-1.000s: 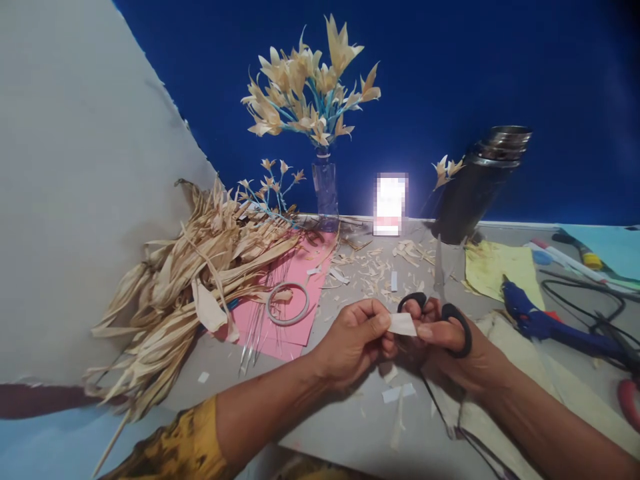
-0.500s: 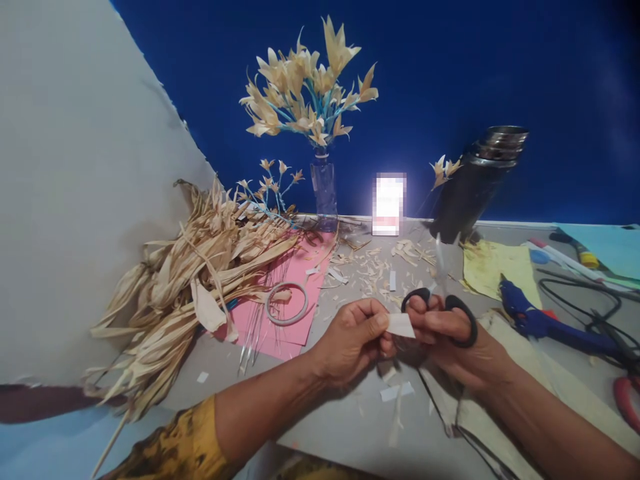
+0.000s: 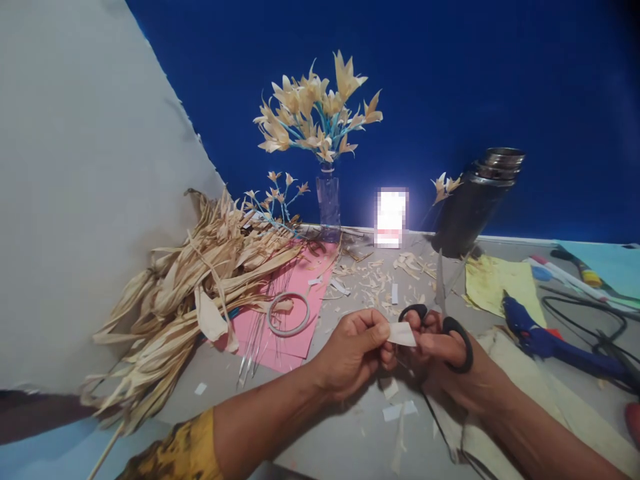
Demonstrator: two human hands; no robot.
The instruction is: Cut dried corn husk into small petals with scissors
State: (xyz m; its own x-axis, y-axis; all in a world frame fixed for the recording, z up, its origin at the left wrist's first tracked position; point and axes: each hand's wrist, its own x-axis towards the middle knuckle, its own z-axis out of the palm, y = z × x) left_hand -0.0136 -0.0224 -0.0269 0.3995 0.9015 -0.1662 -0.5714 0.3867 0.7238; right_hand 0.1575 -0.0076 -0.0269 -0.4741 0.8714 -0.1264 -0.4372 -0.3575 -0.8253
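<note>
Between the thumb and fingers of my left hand (image 3: 357,350) is pinched a small pale piece of corn husk (image 3: 401,334), its free end pointing right. My right hand (image 3: 445,363) has black-handled scissors (image 3: 459,343) looped over its fingers, blades pointing up and away from the husk piece. The fingertips of that hand come up to the husk piece's right end; whether they grip it I cannot tell. White scraps (image 3: 399,410) lie on the table (image 3: 320,427) below my hands.
At left, dried corn husks (image 3: 185,300) overlap pink paper (image 3: 295,333) with a tape ring (image 3: 289,315) and wires. Behind stand a bottle (image 3: 329,207) of husk flowers (image 3: 320,110), a bright phone (image 3: 391,217) and a dark flask (image 3: 475,203). A blue glue gun (image 3: 530,333) lies right.
The view has tilted slightly upward, so the background sits lower in the frame. Both hands keep almost the same pose, with the husk piece and scissors still held.
</note>
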